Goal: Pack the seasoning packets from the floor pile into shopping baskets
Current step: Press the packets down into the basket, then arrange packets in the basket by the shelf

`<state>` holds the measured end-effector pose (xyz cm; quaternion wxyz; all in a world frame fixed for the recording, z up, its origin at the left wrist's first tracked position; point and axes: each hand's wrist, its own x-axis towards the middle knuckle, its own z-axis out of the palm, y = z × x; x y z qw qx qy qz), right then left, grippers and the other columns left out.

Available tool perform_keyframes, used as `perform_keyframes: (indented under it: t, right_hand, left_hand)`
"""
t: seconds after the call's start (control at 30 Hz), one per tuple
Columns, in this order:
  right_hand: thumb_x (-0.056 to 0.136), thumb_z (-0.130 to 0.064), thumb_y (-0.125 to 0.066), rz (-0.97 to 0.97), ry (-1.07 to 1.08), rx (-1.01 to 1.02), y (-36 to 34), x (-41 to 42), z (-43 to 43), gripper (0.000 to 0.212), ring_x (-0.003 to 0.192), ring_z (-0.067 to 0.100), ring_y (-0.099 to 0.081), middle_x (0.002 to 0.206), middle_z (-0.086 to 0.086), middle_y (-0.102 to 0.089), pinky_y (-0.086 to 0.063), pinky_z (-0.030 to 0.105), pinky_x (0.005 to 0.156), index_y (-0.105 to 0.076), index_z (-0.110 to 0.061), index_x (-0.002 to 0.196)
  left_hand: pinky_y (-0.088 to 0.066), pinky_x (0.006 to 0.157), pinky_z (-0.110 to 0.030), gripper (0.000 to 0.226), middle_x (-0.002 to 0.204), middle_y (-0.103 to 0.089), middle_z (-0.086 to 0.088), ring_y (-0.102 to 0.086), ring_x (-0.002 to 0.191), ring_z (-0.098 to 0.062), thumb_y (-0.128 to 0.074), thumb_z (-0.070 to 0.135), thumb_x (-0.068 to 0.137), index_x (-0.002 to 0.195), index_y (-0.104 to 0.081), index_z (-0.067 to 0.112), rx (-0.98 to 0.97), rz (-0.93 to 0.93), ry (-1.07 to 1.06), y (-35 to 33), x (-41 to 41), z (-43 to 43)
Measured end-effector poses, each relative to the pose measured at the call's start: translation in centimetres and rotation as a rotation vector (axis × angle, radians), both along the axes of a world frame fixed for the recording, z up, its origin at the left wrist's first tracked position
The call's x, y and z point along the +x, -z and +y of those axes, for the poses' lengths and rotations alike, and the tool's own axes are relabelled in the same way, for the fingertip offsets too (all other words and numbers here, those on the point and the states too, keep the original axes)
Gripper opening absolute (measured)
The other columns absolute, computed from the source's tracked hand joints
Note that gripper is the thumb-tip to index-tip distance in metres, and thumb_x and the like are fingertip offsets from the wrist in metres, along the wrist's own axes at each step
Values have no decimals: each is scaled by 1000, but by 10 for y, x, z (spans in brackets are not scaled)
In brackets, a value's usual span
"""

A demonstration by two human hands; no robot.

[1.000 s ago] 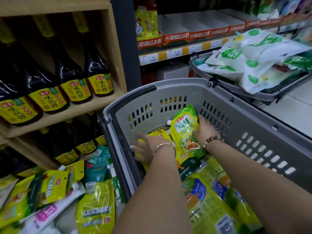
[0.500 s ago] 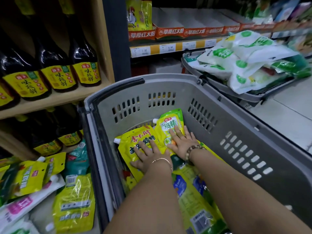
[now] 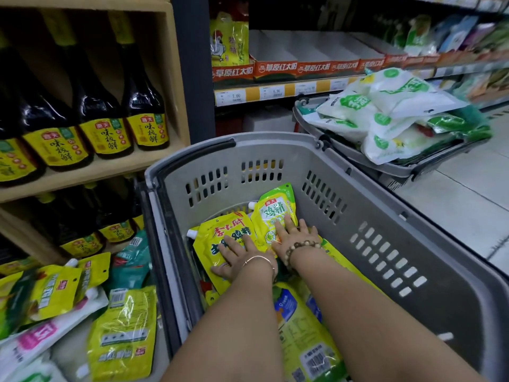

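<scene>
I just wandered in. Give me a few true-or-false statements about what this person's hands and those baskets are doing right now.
1. The left hand and the right hand both press flat on yellow packets inside the grey basket. True.
2. The bead bracelet is on the left wrist. False: it is on the right wrist; the left wears a thin bangle.
3. The second basket behind is empty. False: it is heaped with white-and-green bags.
4. A floor pile of packets lies left of the grey basket. True.
</scene>
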<state>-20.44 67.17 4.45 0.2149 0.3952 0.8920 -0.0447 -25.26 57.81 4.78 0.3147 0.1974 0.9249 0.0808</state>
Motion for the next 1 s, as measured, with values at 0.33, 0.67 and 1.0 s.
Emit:
perform_keyframes:
  t: [0.33,0.67,1.0]
  right_hand:
    - [95,-45,-38,277,26,92,-82,12,-23,70,146,25,-1,159,6,0,-8,48,117,-2,-27,151]
    - [91,-56,-43,590,-133,172,-175,-40,-67,72,144,21,-17,156,4,-19,-19,44,116,-14,-26,150]
    - [88,-48,-52,696,-387,58,-167,-146,-166,71,139,23,-27,151,5,-31,-30,39,109,-20,-27,148]
  left_hand:
    - [-16,113,-49,78,157,9,-9,-2,144,-28,-54,28,87,150,-9,19,380,112,11,-104,-15,6]
    - [-26,111,-42,78,158,3,-5,-16,142,-29,-55,35,88,149,-8,22,518,425,187,-191,-71,-80]
    - [-27,110,-43,77,157,-3,-4,-20,141,-29,-54,37,89,149,-9,22,386,508,34,-167,-153,-202]
